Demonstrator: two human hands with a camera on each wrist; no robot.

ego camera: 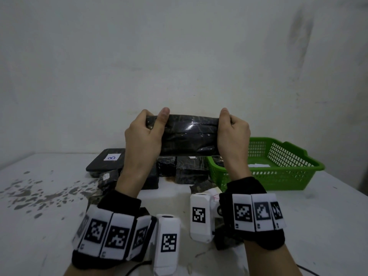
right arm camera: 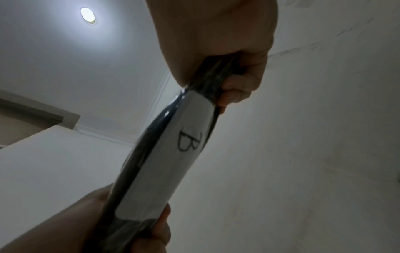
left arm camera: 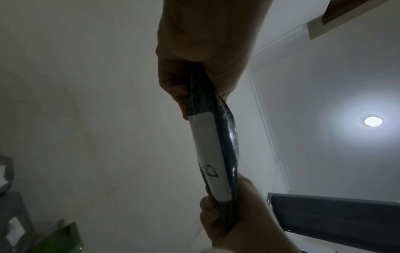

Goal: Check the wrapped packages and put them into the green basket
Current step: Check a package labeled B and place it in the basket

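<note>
I hold a black plastic-wrapped package (ego camera: 189, 136) up in the air, level, above the table and in front of the wall. My left hand (ego camera: 147, 132) grips its left end and my right hand (ego camera: 233, 132) grips its right end, thumbs on the near face. The wrist views show a white label marked "B" (right arm camera: 188, 140) on its far face, nearer my right hand (right arm camera: 227, 42). My left hand (left arm camera: 194, 68) clamps the other end. The green basket (ego camera: 278, 176) stands on the table at the right, below and behind my right hand.
Several more black wrapped packages (ego camera: 189, 170) lie on the white table (ego camera: 49, 196) under the held one, among them a flat one with a "B" label (ego camera: 107, 160) at the left. White paper (ego camera: 258, 165) lies inside the basket. A wall rises close behind.
</note>
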